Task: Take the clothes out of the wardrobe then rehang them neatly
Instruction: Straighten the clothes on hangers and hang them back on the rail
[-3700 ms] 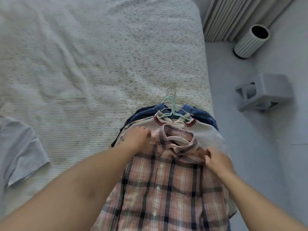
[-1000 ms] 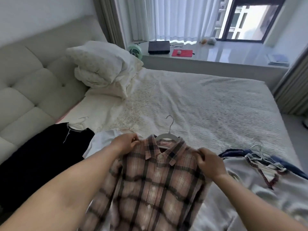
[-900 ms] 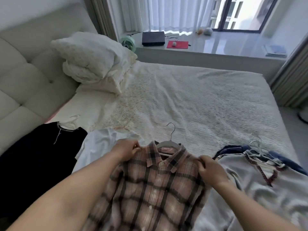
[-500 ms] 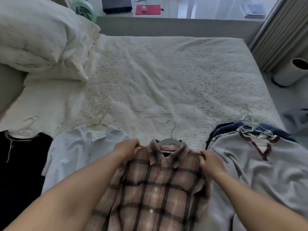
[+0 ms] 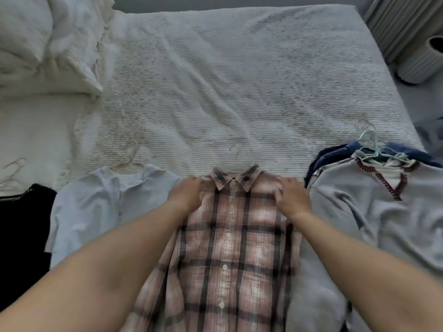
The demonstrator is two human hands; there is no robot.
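Note:
A pink plaid shirt point(image 5: 230, 248) on a white hanger point(image 5: 236, 161) lies flat on the bed point(image 5: 239, 80), collar away from me. My left hand point(image 5: 188, 195) rests on its left shoulder and my right hand point(image 5: 291, 195) on its right shoulder, fingers fairly straight on the cloth. To the left lie a pale blue shirt point(image 5: 96, 207) and a black garment point(image 5: 21, 236), each on a hanger. To the right a grey sweater point(image 5: 383, 216) tops a pile of hung clothes.
Pillows point(image 5: 43, 44) are heaped at the bed's far left. A ribbed white bin point(image 5: 422, 61) and a curtain point(image 5: 402, 17) stand on the floor past the bed's right edge. The bed's far half holds only the textured cover.
I lifted the plaid shirt off the pile and carried it left, gripping its shoulders. It now lies flat between the blue shirt and the pile, and my fingers have flattened onto it.

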